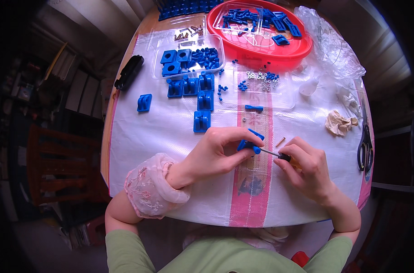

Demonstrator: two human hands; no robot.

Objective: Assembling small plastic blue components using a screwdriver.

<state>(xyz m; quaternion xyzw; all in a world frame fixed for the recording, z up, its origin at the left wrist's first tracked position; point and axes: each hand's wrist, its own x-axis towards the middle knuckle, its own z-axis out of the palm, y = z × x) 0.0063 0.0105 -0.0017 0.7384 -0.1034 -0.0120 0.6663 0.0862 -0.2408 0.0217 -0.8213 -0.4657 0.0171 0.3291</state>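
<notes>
My left hand (218,152) pinches a small blue plastic part (249,144) between thumb and fingers, above the middle of the table near me. In my right hand (307,166) is a screwdriver (283,157) with a dark and orange handle; its thin metal shaft points left and its tip meets the blue part. The exact spot where the tip enters is too small to make out. A copper-coloured pin (280,141) lies just beyond my right fingers. Farther off lie a small metal nut (244,119) and a narrow blue piece (253,108).
Blue bracket-like parts (202,122) stand in a group left of centre. Behind them is a clear plastic tray (157,68) of blue parts. A red basin (261,57) sits at the back. Scissors (365,148) and crumpled cloth (339,123) lie right, a black case (128,73) left.
</notes>
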